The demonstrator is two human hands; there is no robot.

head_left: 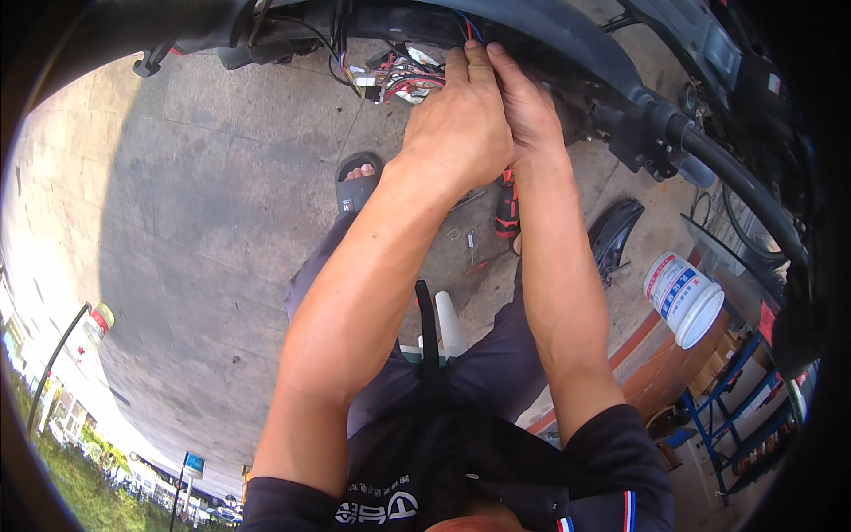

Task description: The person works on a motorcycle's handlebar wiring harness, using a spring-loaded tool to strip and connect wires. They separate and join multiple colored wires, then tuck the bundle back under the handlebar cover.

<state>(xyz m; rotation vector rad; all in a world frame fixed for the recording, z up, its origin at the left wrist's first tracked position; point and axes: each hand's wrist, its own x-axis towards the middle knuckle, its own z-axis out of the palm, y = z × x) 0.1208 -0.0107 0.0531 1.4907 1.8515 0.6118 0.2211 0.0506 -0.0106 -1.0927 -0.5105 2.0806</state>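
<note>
My left hand (461,124) and my right hand (532,111) meet close together under the edge of a long black vehicle body (567,49). Thin red and blue wires (470,28) run down to their fingertips, which are pinched round them. My right hand's other fingers are mostly hidden behind the left. Beside my left hand hangs a loose bundle of coloured wires (403,80) with connectors, black, red and white among them.
A red and black power tool (507,208) lies on the concrete floor below my hands, near a small metal spring (471,239). To the right are a curved black plastic part (618,232), a white bucket (696,310) and a blue shelf rack (727,426). My sandalled foot (357,182) is at centre-left.
</note>
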